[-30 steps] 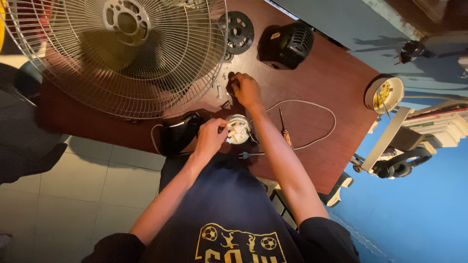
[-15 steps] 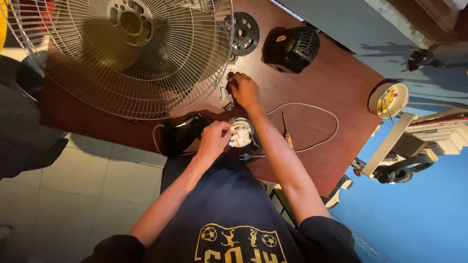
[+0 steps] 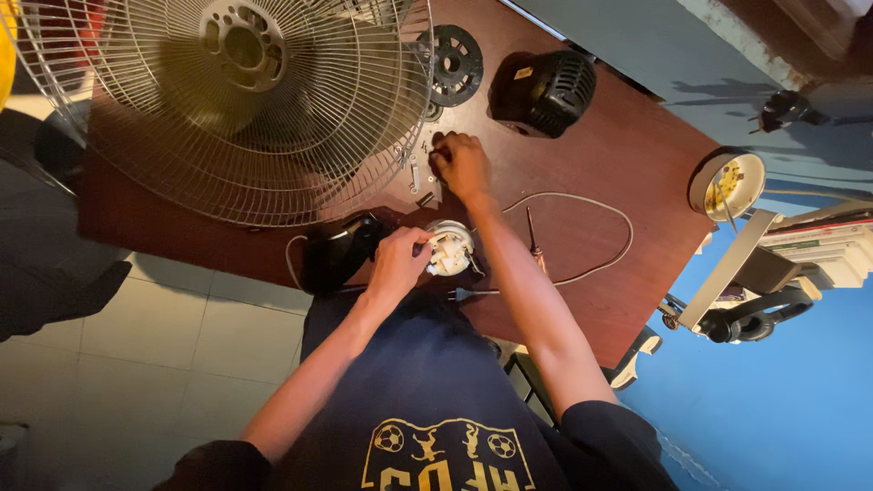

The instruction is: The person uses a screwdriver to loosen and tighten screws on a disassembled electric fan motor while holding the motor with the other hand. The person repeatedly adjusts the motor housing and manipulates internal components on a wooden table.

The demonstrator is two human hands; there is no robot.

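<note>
- Our left hand [image 3: 396,264] is closed in a grip on the round white part [image 3: 450,247], steadying it at the near side of the brown tabletop [image 3: 637,164], just beside a black housing [image 3: 338,255].
- Our right hand [image 3: 462,164] reaches farther out, its fingers pinched over the small loose metal pieces [image 3: 416,173] near the rim of the wire fan guard [image 3: 227,100]; whether the grip has actually caught one we cannot tell.
- Risk, as we judge it: the small pieces lie loose, and a brush of the wrist or the guard could scatter them; the white cord [image 3: 582,236] loops by the right forearm and could snag.
- A screwdriver [image 3: 535,245] lies under that forearm, partly covered.
- The black motor cover [image 3: 544,89] and black disc [image 3: 453,64] stand well apart.
- Hidden: the white part's far face, and the guard's cut-off left edge.
</note>
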